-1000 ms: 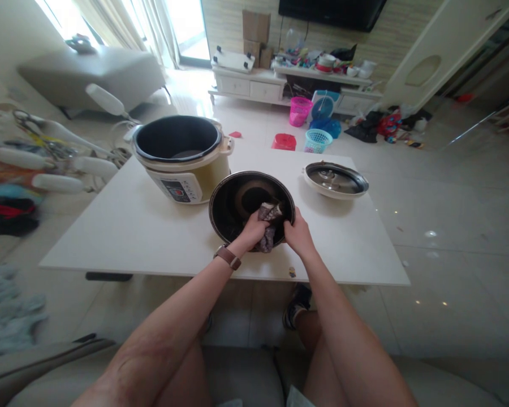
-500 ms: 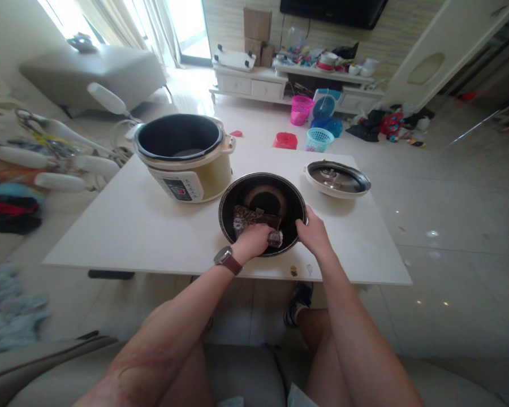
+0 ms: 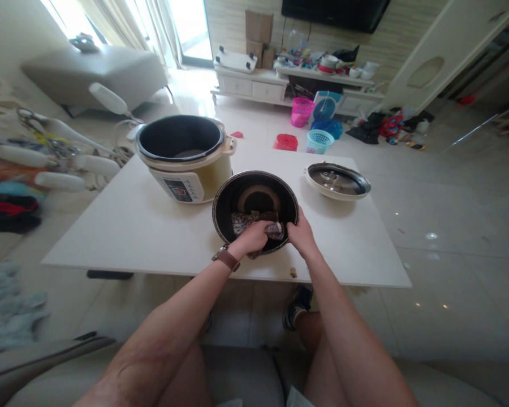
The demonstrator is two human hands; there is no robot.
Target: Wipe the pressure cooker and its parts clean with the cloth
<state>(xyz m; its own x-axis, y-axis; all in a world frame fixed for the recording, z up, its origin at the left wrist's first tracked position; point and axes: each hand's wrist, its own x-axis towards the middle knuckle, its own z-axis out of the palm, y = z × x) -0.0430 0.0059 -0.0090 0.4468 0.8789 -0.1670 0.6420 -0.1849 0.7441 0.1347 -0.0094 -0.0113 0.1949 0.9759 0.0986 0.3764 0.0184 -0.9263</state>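
Observation:
A dark round inner pot is tilted toward me above the front of the white table. My right hand grips its right rim, the thumb inside and the other fingers hidden behind the wall. Inside the pot, my left hand is closed on a brown and white patterned cloth that lies against the lower inner wall. To the left stands the cooker body, its lid off and its dark inside showing. The detached lid lies underside up at the right.
The white table has a small sticker near its front edge. Beyond it on the floor are a red stool, a light blue basket and a pink basket. White fan-like blades stand at the left.
The pot has shifted slightly left and turned in my hands, and my right hand has moved left with it. The cloth is bunched differently, with a flap now hanging near the front rim.

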